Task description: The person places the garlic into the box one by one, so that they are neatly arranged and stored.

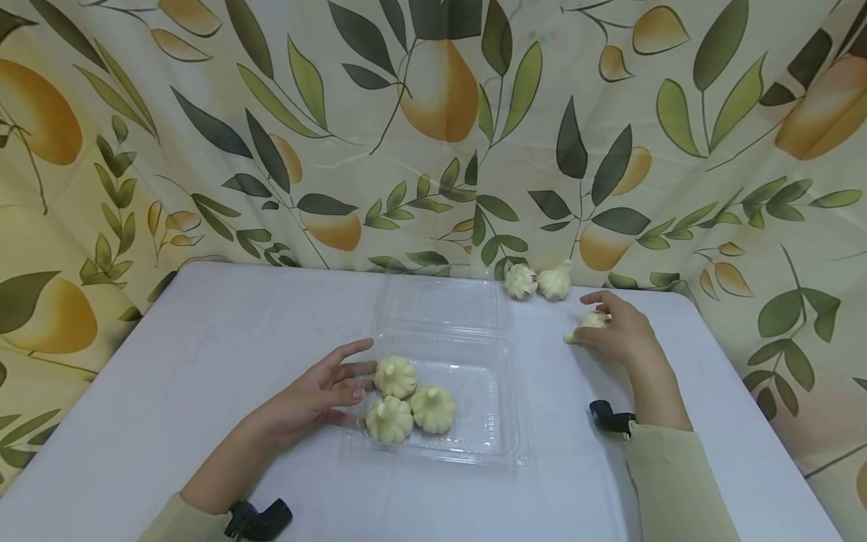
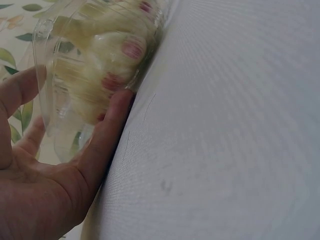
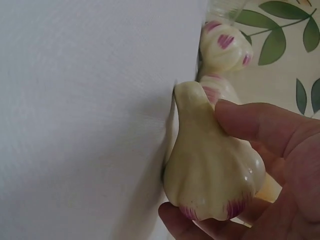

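Note:
Between thumb and fingers, my right hand grips a garlic bulb at the right of the table. The bulb is cream with purple marks at its base, and in the right wrist view its stem points up the picture. My left hand has its fingers spread against the left side of a clear plastic clamshell box. Its fingers touch the box wall in the left wrist view. Inside the box, three garlic bulbs sit together at the left. The box lid lies folded back, away from me.
Two more garlic bulbs, one with purple streaks and a paler one, stand side by side at the table's far edge. A white cloth covers the table. Behind it hangs a fruit-and-leaf patterned curtain.

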A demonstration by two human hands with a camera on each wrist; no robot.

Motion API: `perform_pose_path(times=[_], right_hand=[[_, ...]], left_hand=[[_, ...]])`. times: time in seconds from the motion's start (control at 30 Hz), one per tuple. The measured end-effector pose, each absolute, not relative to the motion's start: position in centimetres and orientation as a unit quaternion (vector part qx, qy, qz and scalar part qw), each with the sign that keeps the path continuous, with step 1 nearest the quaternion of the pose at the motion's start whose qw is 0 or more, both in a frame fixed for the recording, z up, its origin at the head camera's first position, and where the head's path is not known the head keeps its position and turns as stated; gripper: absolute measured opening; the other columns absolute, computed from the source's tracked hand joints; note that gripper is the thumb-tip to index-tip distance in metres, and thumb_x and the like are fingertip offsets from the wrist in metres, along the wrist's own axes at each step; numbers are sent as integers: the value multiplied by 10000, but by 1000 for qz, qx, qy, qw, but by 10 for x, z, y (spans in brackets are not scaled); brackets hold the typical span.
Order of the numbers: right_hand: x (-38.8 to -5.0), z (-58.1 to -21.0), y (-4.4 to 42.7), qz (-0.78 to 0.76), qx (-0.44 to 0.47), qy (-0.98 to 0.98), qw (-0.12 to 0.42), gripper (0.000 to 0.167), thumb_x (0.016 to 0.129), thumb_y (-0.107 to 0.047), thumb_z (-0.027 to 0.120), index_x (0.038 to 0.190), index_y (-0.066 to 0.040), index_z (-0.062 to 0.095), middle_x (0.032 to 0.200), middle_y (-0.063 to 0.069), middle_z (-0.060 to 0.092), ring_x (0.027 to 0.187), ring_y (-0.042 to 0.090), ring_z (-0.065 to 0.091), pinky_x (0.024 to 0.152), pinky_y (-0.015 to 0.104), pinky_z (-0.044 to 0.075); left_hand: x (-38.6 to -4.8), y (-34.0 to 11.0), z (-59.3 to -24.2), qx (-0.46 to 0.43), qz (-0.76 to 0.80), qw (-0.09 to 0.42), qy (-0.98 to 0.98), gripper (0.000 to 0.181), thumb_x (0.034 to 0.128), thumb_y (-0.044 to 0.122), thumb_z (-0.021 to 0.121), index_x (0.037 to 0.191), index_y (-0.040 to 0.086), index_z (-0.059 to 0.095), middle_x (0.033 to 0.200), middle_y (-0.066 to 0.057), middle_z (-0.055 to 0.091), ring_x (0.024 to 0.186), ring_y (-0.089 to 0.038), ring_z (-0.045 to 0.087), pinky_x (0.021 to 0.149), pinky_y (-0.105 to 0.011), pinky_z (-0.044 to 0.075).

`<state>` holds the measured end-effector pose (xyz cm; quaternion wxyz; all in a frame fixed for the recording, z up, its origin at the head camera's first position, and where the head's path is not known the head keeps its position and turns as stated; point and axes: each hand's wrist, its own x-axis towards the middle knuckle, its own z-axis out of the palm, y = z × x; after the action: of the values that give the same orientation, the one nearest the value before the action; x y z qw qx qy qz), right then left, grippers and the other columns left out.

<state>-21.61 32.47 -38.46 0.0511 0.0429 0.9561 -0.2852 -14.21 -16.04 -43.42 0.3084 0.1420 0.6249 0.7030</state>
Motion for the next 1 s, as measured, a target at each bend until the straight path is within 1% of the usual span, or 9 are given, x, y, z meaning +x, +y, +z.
perform_pose_path(times=[0.07, 0.13, 0.23, 0.3, 0.53, 0.73, 0.87, 1.0], right_hand=[[-216, -383, 324, -276, 37, 958, 65, 708, 828, -301, 776, 1438, -103, 475, 1373, 317, 465, 1211, 489, 432, 964, 640, 358], [-215, -382, 323, -263, 31, 961, 79, 723, 822, -285, 782, 1454, -110, 476, 1375, 318, 470, 1185, 478, 442, 962, 645, 358], [-215, -382, 320, -244, 22, 964, 101, 686, 825, -246, 767, 1443, -116, 501, 1381, 296, 487, 1140, 445, 458, 947, 637, 371], [-214, -382, 319, -236, 13, 966, 107, 651, 824, -213, 757, 1423, -112, 525, 1381, 282, 502, 1123, 428, 471, 939, 626, 380], [-215, -383, 315, -241, 11, 965, 104, 584, 817, -199, 757, 1363, -103, 573, 1322, 275, 542, 1082, 410, 488, 878, 560, 413], [-214, -383, 313, -249, 10, 964, 98, 568, 806, -188, 772, 1337, -101, 588, 1300, 260, 560, 1084, 402, 492, 878, 544, 415], [-213, -383, 312, -249, 10, 964, 92, 551, 813, -182, 755, 1332, -100, 587, 1289, 249, 569, 1077, 397, 501, 860, 534, 424], [-214, -381, 311, -251, 8, 964, 84, 519, 819, -199, 753, 1295, -77, 585, 1259, 248, 583, 1060, 399, 516, 839, 530, 434]], left_hand=[[-142, -160, -434, 141, 703, 309, 625, 772, 988, 93, 598, 1602, 234, 152, 1620, -186, 226, 1448, -394, 325, 903, -513, 540], [-142, -161, -434, 140, 703, 310, 625, 771, 989, 93, 597, 1602, 236, 152, 1620, -185, 225, 1452, -397, 317, 908, -513, 537], [-142, -161, -434, 137, 703, 311, 625, 774, 985, 100, 604, 1601, 239, 156, 1621, -181, 225, 1458, -401, 306, 912, -511, 533], [-142, -160, -434, 136, 704, 312, 623, 777, 983, 98, 606, 1601, 237, 156, 1622, -180, 223, 1459, -403, 302, 916, -515, 531], [-143, -161, -434, 134, 707, 314, 620, 776, 980, 84, 601, 1600, 238, 160, 1626, -176, 218, 1457, -401, 310, 923, -535, 530], [-143, -160, -434, 136, 706, 315, 620, 772, 983, 73, 590, 1601, 238, 158, 1627, -175, 215, 1458, -406, 304, 926, -538, 528], [-143, -160, -434, 137, 705, 315, 621, 767, 987, 70, 584, 1601, 242, 158, 1626, -174, 219, 1459, -407, 303, 931, -542, 524], [-143, -160, -433, 138, 705, 315, 621, 767, 989, 77, 585, 1601, 242, 153, 1625, -181, 215, 1460, -411, 299, 931, -546, 524]])
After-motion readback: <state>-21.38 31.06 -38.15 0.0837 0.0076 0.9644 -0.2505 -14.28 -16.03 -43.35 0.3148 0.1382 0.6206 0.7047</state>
